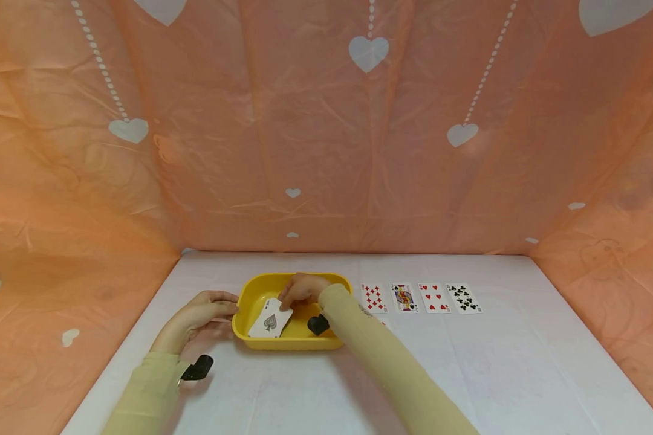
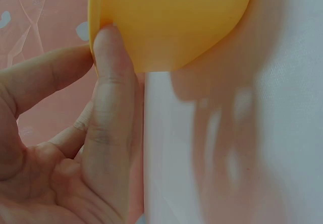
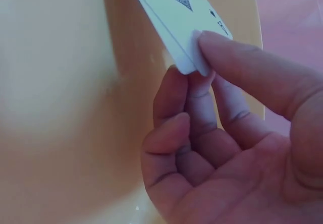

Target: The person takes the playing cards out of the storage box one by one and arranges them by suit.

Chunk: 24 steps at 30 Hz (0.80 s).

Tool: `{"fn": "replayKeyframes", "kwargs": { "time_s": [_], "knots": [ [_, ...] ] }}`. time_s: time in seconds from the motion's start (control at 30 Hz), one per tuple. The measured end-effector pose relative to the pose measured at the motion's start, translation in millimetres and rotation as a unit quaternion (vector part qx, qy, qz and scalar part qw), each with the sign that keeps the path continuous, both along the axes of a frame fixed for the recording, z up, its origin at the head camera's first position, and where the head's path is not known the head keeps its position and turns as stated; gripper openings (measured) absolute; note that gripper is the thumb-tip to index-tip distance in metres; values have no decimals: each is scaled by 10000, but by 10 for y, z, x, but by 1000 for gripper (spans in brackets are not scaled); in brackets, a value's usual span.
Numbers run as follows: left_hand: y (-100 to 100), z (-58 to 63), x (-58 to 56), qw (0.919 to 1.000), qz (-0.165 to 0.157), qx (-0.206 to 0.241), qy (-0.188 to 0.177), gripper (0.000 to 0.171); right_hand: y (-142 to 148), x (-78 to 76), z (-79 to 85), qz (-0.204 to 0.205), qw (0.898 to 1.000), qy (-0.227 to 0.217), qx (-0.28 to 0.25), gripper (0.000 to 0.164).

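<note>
A yellow plastic tub (image 1: 288, 344) stands left of the middle of the white table. At its left end my left hand (image 1: 204, 314) pinches the rim between thumb and finger; the left wrist view shows the thumb (image 2: 113, 57) against the tub's outer wall (image 2: 176, 22). My right hand (image 1: 303, 289) reaches inside the tub and pinches the edge of several playing cards (image 1: 270, 319), an ace of spades face up on top. In the right wrist view the thumb (image 3: 242, 65) lies over the corner of the cards (image 3: 184, 27), with fingers curled beneath.
Right of the tub is a row of face-up cards: a diamonds card (image 1: 373, 298), a face card (image 1: 404, 298), a six of hearts (image 1: 434, 298) and a clubs card (image 1: 464, 298). My right forearm mostly covers another card (image 1: 383, 322). Orange cloth walls (image 1: 326, 211) enclose the table.
</note>
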<state>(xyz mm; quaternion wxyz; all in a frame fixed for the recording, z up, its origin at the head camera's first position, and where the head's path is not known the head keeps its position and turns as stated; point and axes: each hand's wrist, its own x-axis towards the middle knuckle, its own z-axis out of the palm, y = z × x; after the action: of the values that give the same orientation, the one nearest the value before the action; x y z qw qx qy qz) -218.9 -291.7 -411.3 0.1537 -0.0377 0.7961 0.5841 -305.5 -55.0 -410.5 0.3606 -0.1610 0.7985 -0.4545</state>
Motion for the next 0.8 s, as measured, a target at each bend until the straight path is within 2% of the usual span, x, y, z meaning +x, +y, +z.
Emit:
{"fn": "replayKeyframes", "kwargs": {
  "time_s": [0.17,0.47,0.6,0.8],
  "knots": [
    [-1,3,4,10000,-33,-9,29,40,32,-2,34,-184,9998,-26,-8,7],
    [12,-1,1,9999,108,-67,-56,39,98,-20,54,-162,9997,104,151,5],
    [1,-5,4,10000,-22,0,14,40,136,-51,54,-185,9997,91,149,8],
    [-9,-15,0,10000,-25,36,49,40,219,-76,121,-187,9998,81,41,14]
  ]
}}
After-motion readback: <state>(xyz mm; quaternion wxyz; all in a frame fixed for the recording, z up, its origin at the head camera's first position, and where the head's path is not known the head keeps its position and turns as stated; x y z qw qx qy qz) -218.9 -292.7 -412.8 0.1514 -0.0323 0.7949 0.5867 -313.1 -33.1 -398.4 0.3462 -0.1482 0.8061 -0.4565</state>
